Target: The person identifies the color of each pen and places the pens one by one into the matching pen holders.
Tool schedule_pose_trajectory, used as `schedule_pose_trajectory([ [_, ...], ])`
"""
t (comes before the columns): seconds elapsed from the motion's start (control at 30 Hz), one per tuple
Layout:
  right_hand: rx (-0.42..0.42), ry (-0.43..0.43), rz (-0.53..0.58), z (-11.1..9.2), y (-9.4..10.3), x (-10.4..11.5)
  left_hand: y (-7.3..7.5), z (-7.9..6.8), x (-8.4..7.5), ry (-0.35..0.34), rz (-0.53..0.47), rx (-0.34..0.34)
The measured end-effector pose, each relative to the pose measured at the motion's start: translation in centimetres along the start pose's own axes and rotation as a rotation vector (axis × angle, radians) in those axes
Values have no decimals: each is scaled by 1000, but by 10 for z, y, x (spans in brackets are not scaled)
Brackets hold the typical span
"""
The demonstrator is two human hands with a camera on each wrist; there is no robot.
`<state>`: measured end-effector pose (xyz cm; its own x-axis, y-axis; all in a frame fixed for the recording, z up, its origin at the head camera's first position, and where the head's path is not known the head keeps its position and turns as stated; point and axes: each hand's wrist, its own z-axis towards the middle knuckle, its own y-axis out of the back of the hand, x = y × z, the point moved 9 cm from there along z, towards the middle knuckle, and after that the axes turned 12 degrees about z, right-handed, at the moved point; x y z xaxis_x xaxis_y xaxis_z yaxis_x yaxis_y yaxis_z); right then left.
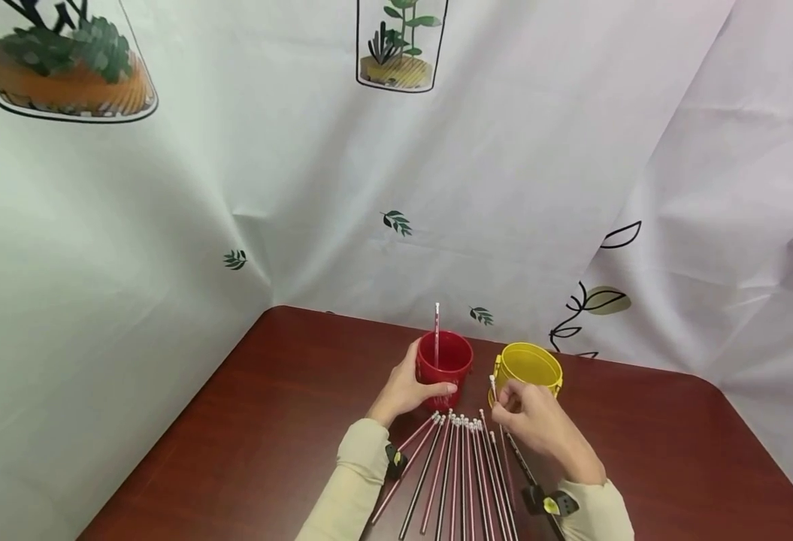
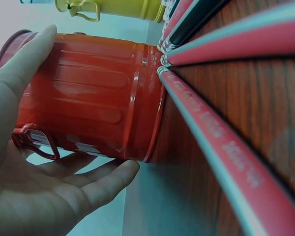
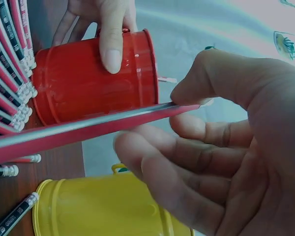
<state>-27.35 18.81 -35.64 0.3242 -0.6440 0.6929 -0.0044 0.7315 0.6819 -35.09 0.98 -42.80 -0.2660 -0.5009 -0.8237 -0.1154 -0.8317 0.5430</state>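
Note:
My left hand (image 1: 403, 389) grips the side of a small red bucket (image 1: 462, 367), with the thumb across its front and the fingers around the far side. One pencil (image 1: 437, 323) stands upright inside this bucket, its white end above the rim. Between the thumb and fingers of my right hand (image 1: 540, 424) a red striped pencil (image 3: 88, 127) is pinched near its end. That hand is in front of a yellow bucket (image 1: 528, 362) and partly covers it. In the right wrist view, the held pencil crosses in front of the red bucket.
Several red and black pencils (image 1: 453, 481) lie fanned out on the brown table (image 1: 267, 421), white eraser ends toward the buckets. A black pencil (image 3: 14, 215) lies near the yellow bucket. A white printed cloth (image 1: 315, 188) hangs behind the table.

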Motion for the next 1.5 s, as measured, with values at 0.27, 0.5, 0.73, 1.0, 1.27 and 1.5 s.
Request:
schedule_pose_trajectory([
  [0.27, -54, 83, 81, 0, 5, 7, 0, 0, -1, -7, 9, -4],
  [0.5, -110, 151, 184, -1, 13, 15, 1, -1, -2, -8, 9, -2],
  [0.73, -147, 191, 217, -1, 17, 17, 1, -2, -1, -7, -1, -3],
  [1.0, -195, 187, 205, -3, 22, 17, 0, -3, -2, 4, -6, 10],
  [1.27, -203, 184, 213, -3, 23, 17, 1, -3, 0, 4, -5, 7],
  [1.5, -223, 206, 217, -3, 24, 17, 1, -1, -1, -1, 1, 8],
])
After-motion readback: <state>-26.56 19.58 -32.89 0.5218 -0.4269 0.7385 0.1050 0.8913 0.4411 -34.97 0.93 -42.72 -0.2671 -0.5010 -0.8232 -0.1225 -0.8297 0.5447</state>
